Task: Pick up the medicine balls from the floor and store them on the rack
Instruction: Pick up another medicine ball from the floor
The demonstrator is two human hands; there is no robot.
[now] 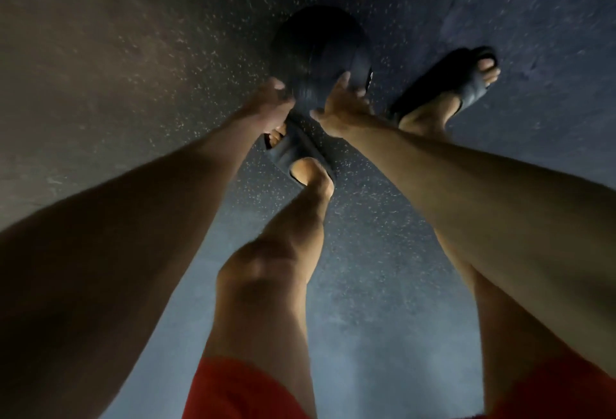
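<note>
The fingers (pixel 344 81) of the right hand (pixel 343 106) are spread and fairly straight. They lie against the near right side of the ball (pixel 316 42), with the thumb pointing off to the left below it. The left hand (pixel 270 103) sits at the ball's near left edge, knuckles up. Its fingers look bent, but the tips are blurred and partly hidden, so I cannot tell whether they grip the ball or only touch it.

The ball is dark and round, just above the middle of the frame, between the two hands and a little beyond them. It is smeared by blur, and I cannot tell whether it rests on the floor (pixel 133 52) or is just off it. The floor is dark and speckled with pale flecks, browner at the upper left and bluer at the right.

Both bare forearms run in from the lower corners and meet at the ball. Right under the hands, near the centre, is the left sandal (pixel 290 152), dark, with toes showing at its left end. The right sandal (pixel 443 82) lies at the upper right, beside the ball but apart from it. Red shorts (pixel 233 392) fill the bottom edge.
</note>
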